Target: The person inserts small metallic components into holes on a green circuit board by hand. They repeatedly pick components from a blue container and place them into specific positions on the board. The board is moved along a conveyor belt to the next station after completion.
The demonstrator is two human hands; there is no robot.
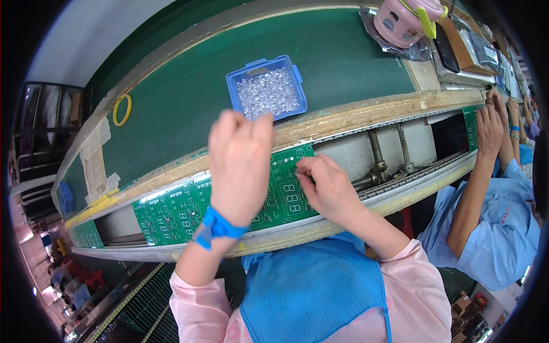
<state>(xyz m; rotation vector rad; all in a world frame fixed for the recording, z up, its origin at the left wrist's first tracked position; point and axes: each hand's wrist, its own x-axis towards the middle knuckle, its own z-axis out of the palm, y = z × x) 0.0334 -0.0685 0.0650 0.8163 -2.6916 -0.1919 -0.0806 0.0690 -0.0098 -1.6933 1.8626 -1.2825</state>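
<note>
My left hand [237,166], with a blue strap round its wrist, hangs over the circuit boards just short of a blue plastic tray [302,103]. Its fingers curl closed and their tips are mostly hidden. The tray holds a heap of small clear parts [269,94]. Thumb and fingers of my right hand [331,186] are pinched together at the right end of a green circuit board [286,191]. Anything in that pinch is too small to make out. White digit displays and several small round white parts sit on the board.
The boards lie on a chain conveyor rail [423,163] along the green bench [183,108]. A yellow ring [122,110] lies at left, and a pink container [403,23] stands at the far right. A co-worker's arm [474,177] reaches over the line at right.
</note>
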